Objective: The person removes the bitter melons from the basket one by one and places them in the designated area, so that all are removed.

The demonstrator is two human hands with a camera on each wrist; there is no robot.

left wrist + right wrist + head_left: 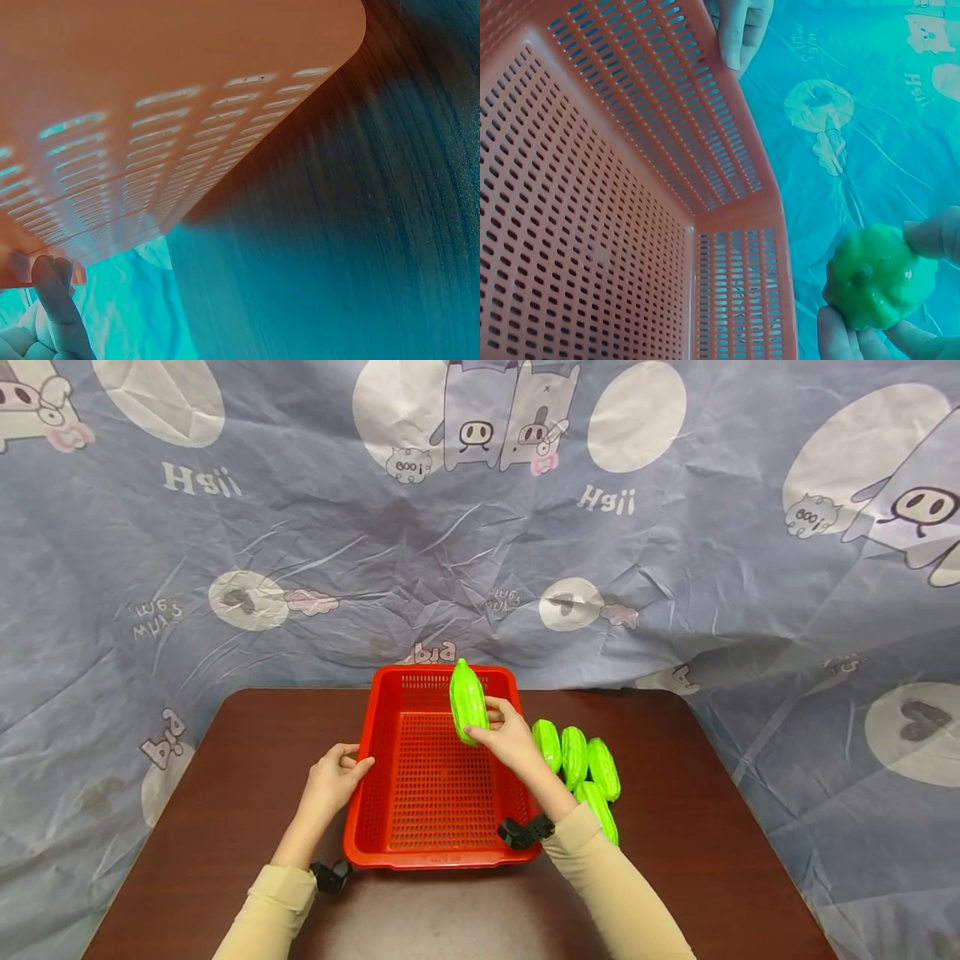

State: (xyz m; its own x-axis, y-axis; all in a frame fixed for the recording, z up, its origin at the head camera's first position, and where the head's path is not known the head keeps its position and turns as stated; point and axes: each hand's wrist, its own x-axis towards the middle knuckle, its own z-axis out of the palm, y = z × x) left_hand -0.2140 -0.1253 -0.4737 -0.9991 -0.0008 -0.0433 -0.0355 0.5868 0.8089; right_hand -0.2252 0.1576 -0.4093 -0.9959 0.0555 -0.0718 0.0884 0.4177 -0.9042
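Note:
My right hand point(508, 735) holds a bright green, ridged bitter melon point(467, 702) above the red plastic basket point(442, 860), its stem end pointing up and away. End-on in the right wrist view, the bitter melon point(877, 277) sits between thumb and fingers. My left hand point(330, 785) grips the left rim of the basket, thumb on top and fingers at the outer side. The left wrist view has the basket's slotted outer wall point(165, 127) close up, with the left fingers point(56, 300) at its edge. The basket's inside, seen from above, shows a bare perforated floor.
Several more green bitter melons point(574, 757) lie grouped on the brown table point(697, 827), right of the basket and partly behind my right forearm. A patterned blue-grey cloth point(450, 543) hangs along the table's far edge.

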